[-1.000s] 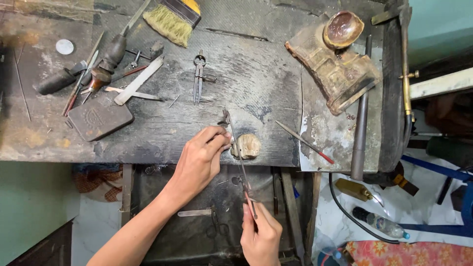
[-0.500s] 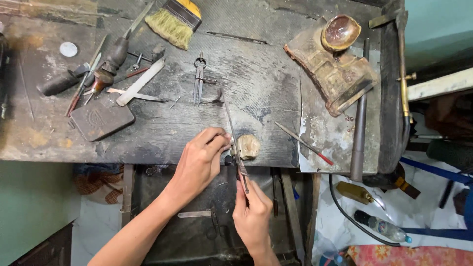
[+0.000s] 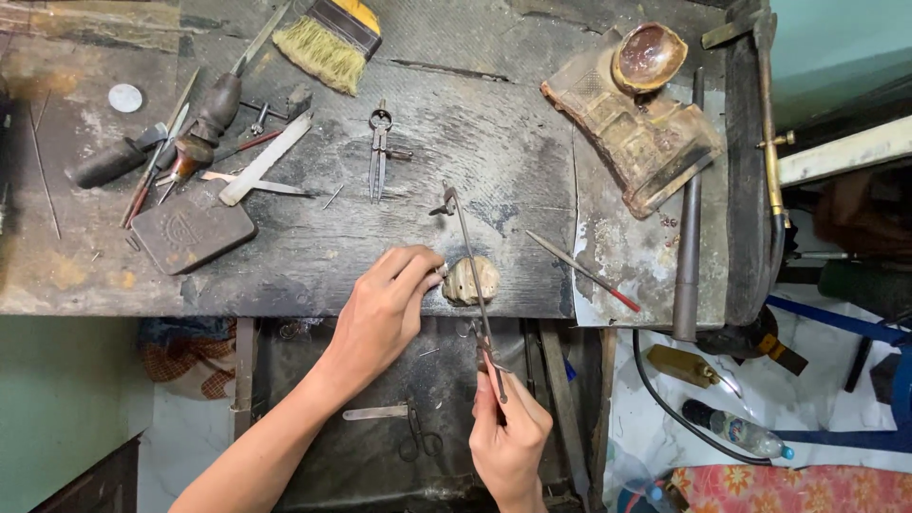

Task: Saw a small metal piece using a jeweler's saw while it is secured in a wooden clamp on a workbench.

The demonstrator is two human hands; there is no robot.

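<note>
Dark, scarred wood forms the tabletop (image 3: pixel 313 256), and a pale bench peg (image 3: pixel 470 280) sits at its front edge. Just left of the peg, the left hand (image 3: pixel 385 309) is pinched shut against it on something too small to be made out. A thin saw frame (image 3: pixel 472 275) is laid across the peg, its handle clasped by the right hand (image 3: pixel 508 432) below the peg.

A craft workshop: scarred workbench (image 3: pixel 313 256) strewn with dividers (image 3: pixel 379 152), brush (image 3: pixel 328 38), files.
</note>
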